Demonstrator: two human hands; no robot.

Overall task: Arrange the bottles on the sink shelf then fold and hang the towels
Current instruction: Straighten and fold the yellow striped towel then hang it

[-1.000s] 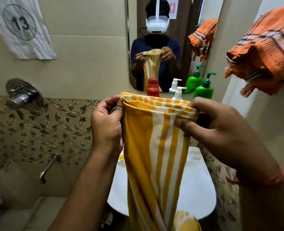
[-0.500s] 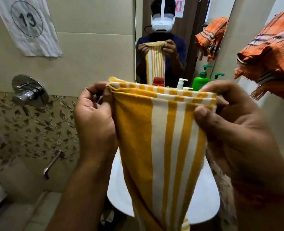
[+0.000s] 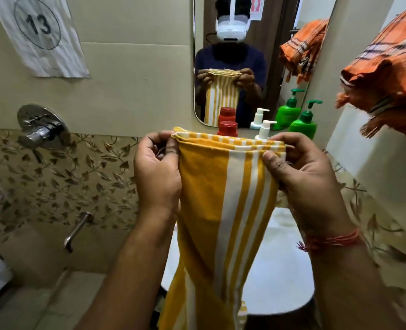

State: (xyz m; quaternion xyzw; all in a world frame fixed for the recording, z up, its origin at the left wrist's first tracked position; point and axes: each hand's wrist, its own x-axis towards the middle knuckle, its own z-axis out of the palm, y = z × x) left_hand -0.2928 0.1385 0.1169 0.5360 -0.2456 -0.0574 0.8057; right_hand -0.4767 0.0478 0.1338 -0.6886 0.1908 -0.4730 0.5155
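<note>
Left hand [image 3: 158, 173] and right hand [image 3: 304, 177] pinching top corners of yellow towel [image 3: 223, 210]
Long axis hanging straight down between them, both equally near

Left hand [image 3: 158, 172] and right hand [image 3: 304, 177] pinch yellow towel [image 3: 223, 198] — hanging folded.

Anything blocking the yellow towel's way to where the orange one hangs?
Nothing visible does. Both the left hand and right hand pinch the yellow striped towel over the sink; the orange towel hangs upper right, its rail hidden.
</note>
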